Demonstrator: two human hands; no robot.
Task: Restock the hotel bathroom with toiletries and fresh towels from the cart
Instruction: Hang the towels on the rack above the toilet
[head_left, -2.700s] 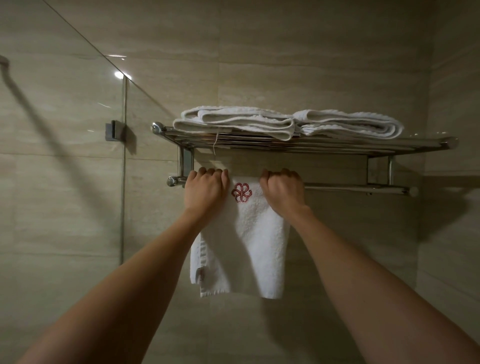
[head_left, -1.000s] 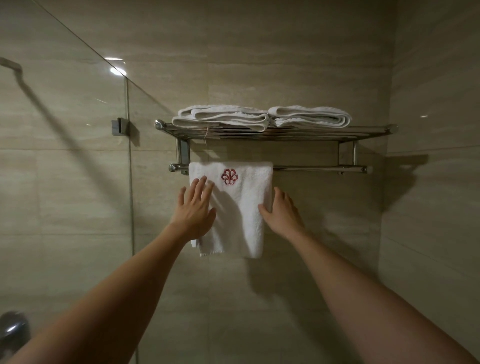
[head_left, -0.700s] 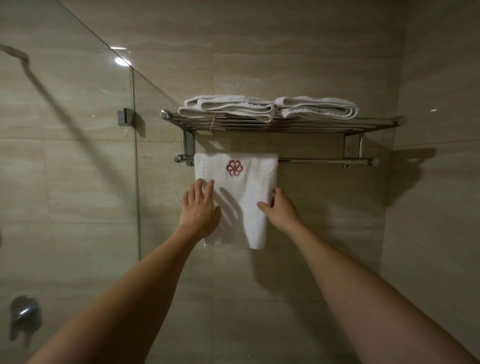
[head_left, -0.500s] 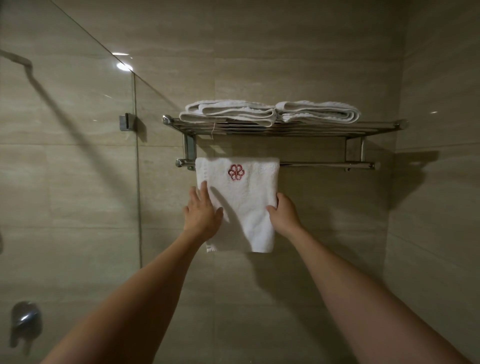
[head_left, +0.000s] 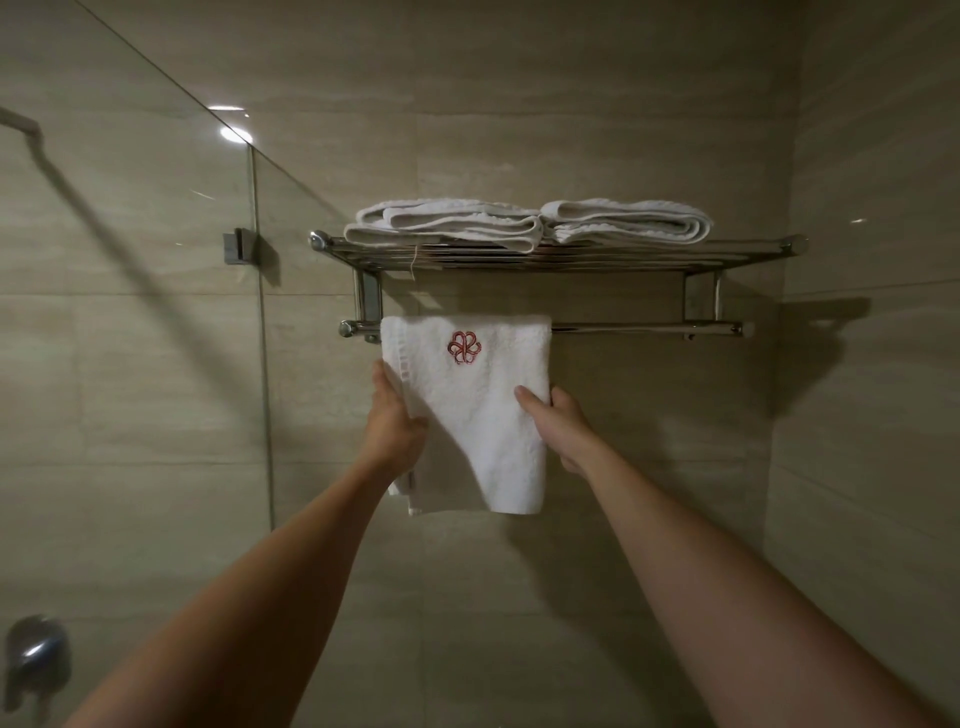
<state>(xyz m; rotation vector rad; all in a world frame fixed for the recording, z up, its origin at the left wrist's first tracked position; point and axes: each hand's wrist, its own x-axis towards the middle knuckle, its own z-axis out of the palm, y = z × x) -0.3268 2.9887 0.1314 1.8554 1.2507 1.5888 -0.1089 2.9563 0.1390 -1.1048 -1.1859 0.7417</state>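
the chrome wall rack (head_left: 753, 249) is carrying 2 folded white towels (head_left: 441, 226) on its top shelf, so that part is looking done. the white hand towel (head_left: 483, 415) is hanging over the left end of the lower rail (head_left: 649, 328). the left hand (head_left: 395, 421) and right hand (head_left: 558, 421) are each pinching a side edge of it, probably squaring the drape. its red emblem (head_left: 464, 347) is facing out. toiletries and cart are not showing, so their progress is staying unjudged.

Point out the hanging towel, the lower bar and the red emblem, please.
hanging towel (head_left: 478, 415): head view, middle of its front face.
lower bar (head_left: 623, 328): head view, bare stretch right of the towel.
red emblem (head_left: 464, 347): head view, centre of the stitching.
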